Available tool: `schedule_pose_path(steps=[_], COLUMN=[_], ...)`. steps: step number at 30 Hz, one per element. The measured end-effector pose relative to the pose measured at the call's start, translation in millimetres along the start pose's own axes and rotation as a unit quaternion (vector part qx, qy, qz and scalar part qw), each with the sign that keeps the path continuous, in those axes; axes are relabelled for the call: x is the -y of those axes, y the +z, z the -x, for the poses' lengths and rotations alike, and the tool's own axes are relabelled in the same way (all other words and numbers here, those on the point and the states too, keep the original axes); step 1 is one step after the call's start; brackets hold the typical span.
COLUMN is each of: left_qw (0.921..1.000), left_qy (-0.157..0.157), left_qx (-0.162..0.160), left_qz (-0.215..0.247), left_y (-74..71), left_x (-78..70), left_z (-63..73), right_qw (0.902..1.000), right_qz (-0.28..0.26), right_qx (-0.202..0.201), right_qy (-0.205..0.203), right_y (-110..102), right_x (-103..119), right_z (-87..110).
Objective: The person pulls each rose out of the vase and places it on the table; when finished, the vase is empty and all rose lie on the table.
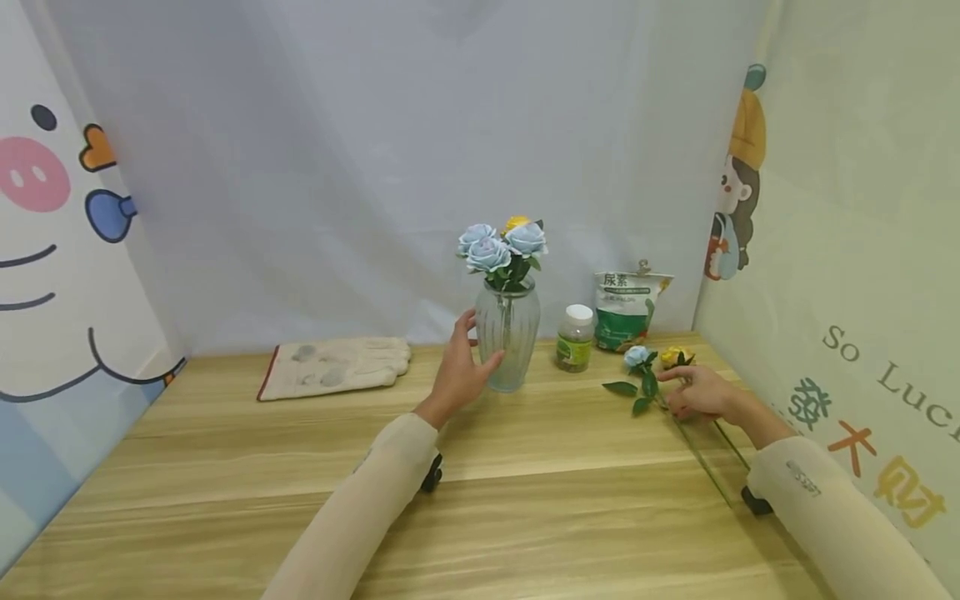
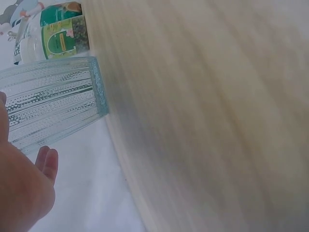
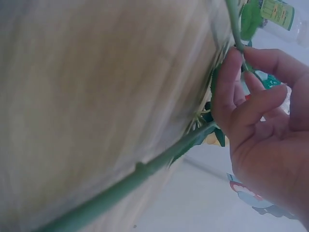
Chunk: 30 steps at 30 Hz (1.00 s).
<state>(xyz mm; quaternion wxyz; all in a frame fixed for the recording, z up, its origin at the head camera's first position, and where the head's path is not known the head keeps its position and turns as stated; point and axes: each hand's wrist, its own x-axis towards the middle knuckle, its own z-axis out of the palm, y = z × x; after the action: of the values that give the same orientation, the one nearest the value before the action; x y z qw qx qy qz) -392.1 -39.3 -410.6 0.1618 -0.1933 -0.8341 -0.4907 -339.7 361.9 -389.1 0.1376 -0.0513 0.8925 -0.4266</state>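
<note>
A ribbed clear glass vase (image 1: 512, 342) stands upright on the table, with several light-blue roses (image 1: 488, 252) and a yellow rose (image 1: 517, 222) in it. My left hand (image 1: 460, 375) holds the vase from its left side, thumb across the front; some fingers are hidden behind the glass. At the right, my right hand (image 1: 702, 393) pinches the green stem of a blue rose (image 1: 637, 357) between thumb and finger, as the right wrist view shows on the stem (image 3: 233, 21). Beside it lies another yellow rose (image 1: 675, 357), its stem passing under that hand.
A white-capped jar (image 1: 574, 342) with a green label stands right of the vase. Behind it is a clipped green-and-white bag (image 1: 626, 312). A pair of cream gloves (image 1: 333, 367) lies on the wooden table (image 1: 225, 475) at the left. Curtains enclose the back and sides.
</note>
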Motion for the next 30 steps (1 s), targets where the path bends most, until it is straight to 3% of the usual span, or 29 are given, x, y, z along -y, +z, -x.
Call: schedule_pose_path(steps=[9, 16, 30], left_qw=[1.0000, 0.9999, 0.9994], left_qy=[0.002, 0.007, 0.027], left_qx=[0.008, 0.007, -0.007], left_qz=[0.000, -0.012, -0.022], left_y=[-0.2, -0.4, 1.2], left_x=[0.5, -0.7, -4.0], left_z=[1.1, 0.8, 4.2], right_qw=[0.9984, 0.9938, 0.9754], right_qz=[0.031, 0.053, 0.097], right_qx=[-0.044, -0.076, -0.146], right_qy=[0.018, -0.061, -0.133], right_y=[-3, -1, 34], right_x=[9, 21, 64], right_z=[5.9, 3.4, -5.9])
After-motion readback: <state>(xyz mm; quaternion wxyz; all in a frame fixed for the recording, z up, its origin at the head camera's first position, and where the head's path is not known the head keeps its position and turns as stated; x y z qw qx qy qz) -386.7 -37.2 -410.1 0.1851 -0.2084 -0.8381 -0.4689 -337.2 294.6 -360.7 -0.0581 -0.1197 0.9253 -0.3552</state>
